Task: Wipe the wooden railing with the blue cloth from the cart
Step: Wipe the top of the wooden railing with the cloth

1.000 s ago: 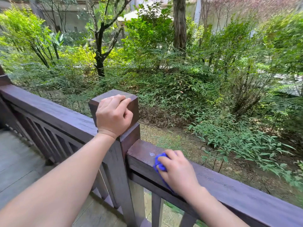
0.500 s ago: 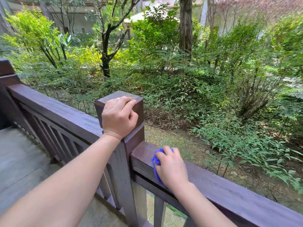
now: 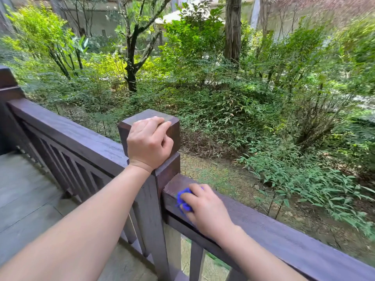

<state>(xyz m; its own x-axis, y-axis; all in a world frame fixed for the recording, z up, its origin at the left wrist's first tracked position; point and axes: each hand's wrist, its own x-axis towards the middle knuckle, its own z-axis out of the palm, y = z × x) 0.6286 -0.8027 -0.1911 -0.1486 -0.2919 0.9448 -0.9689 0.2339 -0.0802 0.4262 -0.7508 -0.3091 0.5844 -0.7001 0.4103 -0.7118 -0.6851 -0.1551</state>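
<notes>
A dark brown wooden railing [image 3: 284, 238] runs from the left edge to the lower right, broken by a square post [image 3: 168, 175] with a block cap. My right hand [image 3: 207, 209] presses the bunched blue cloth [image 3: 183, 199] flat on the top rail just right of the post; most of the cloth is hidden under my fingers. My left hand [image 3: 149, 144] grips the post cap from the near side, fingers curled over its top edge.
The rail's left section [image 3: 67, 130] leads to another post [image 3: 8, 86] at the far left. Slats fill the space under the rails. Grey deck boards [image 3: 26, 199] lie at the lower left. Beyond the railing are bushes, trees and bare ground.
My right hand and the blue cloth have slid left along the top rail toward the post. My left hand has stayed on the post cap. My head has turned slightly left.
</notes>
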